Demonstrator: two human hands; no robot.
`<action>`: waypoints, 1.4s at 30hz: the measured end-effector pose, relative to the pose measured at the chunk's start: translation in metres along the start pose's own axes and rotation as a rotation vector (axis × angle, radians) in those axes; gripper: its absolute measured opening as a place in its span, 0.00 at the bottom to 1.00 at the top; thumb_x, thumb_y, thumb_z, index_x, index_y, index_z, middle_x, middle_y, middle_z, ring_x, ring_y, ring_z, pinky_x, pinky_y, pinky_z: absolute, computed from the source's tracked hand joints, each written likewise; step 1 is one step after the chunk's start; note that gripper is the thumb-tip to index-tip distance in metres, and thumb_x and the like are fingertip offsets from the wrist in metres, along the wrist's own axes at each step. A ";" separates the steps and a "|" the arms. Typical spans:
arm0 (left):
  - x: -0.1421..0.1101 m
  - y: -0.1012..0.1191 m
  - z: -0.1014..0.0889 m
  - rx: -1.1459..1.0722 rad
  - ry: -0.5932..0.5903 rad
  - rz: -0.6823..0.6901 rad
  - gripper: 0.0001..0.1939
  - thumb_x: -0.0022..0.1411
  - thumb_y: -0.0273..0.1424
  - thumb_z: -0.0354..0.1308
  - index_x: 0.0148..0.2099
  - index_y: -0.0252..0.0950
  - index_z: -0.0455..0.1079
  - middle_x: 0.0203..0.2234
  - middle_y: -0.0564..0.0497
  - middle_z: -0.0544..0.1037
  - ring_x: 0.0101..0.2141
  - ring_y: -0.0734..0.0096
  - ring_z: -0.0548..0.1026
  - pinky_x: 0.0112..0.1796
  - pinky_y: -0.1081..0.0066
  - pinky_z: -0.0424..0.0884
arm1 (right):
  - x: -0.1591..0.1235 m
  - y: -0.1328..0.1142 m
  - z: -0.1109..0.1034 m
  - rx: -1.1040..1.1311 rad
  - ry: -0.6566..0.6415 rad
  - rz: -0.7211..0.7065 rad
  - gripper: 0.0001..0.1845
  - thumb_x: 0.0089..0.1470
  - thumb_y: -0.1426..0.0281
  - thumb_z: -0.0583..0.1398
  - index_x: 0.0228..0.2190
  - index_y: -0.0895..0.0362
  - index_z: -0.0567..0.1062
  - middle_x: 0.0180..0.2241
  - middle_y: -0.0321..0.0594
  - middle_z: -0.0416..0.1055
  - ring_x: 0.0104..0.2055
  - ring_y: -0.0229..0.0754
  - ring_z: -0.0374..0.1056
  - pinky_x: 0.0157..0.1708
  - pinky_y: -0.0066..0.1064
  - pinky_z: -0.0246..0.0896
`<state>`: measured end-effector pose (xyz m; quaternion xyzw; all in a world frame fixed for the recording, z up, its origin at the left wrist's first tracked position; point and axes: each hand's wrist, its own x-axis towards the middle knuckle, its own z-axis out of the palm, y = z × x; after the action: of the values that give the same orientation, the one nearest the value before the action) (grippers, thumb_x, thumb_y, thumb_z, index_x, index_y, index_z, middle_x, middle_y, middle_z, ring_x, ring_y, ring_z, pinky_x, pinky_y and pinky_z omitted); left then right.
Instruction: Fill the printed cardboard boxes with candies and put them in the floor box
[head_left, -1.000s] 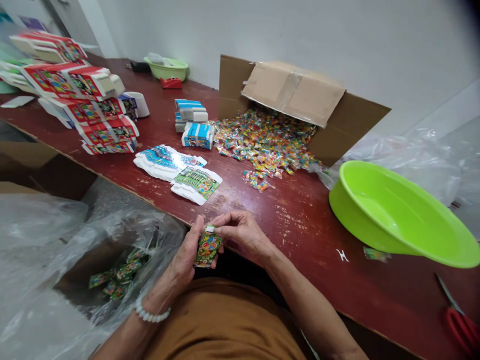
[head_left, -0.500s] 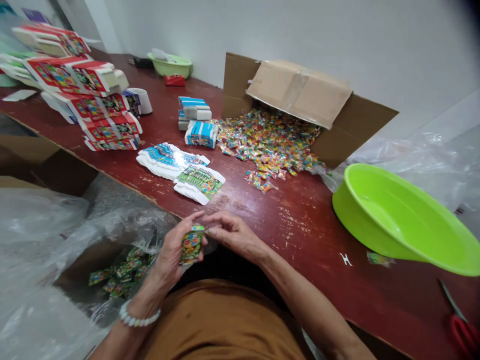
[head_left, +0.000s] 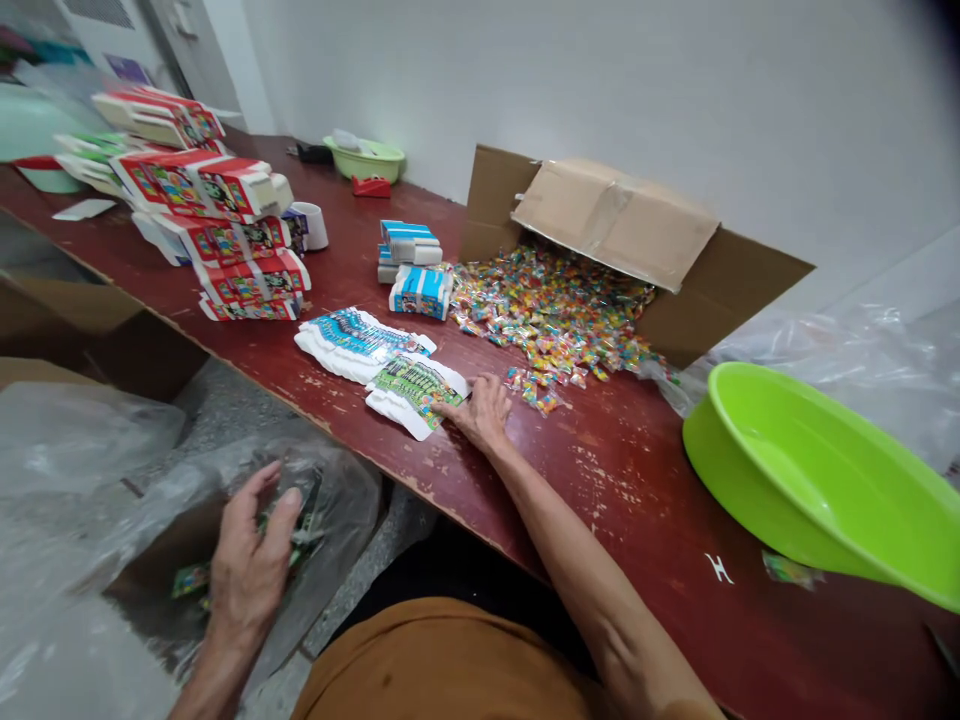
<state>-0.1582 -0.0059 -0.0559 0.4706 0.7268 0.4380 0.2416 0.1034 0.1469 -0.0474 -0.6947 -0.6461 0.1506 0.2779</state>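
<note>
**Right Grip at the Edge of the Green Carton Fan**

The fan of flat green cartons (head_left: 415, 382) lay on the desk (head_left: 600, 485) immediately left of the right grip (head_left: 487, 412) — the nearer of the two. The thumb rested at the fan's right-hand corner; the other fingers were bent just beyond its edge. Whether they pinched a carton could not be told. The overlapping pieces spread leftward from the grip; overlap hid their outlines, so the long axis of a single carton was uncertain.

Relative to the same grip, the blue carton fan (head_left: 356, 338) lay farther left, and the wrapped candies (head_left: 551, 315) lay beyond it, away from the person.

The left grip (head_left: 251, 560) was well apart from the green fan — bare, thumb and fingers spread. Green packets (head_left: 189, 580) showed beside it, inside the plastic liner (head_left: 349, 500).
</note>
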 end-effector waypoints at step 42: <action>-0.052 0.102 0.070 -0.655 -0.681 -0.185 0.25 0.52 0.45 0.72 0.44 0.33 0.74 0.37 0.45 0.84 0.38 0.63 0.82 0.41 0.70 0.77 | -0.123 -0.015 -0.067 1.212 -0.410 0.087 0.21 0.49 0.51 0.69 0.32 0.57 0.77 0.25 0.34 0.73 0.24 0.34 0.66 0.26 0.27 0.65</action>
<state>-0.0343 -0.0059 -0.0062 0.4200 0.4691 0.4416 0.6392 0.1146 0.0136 -0.0035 -0.3971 -0.4577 0.6301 0.4856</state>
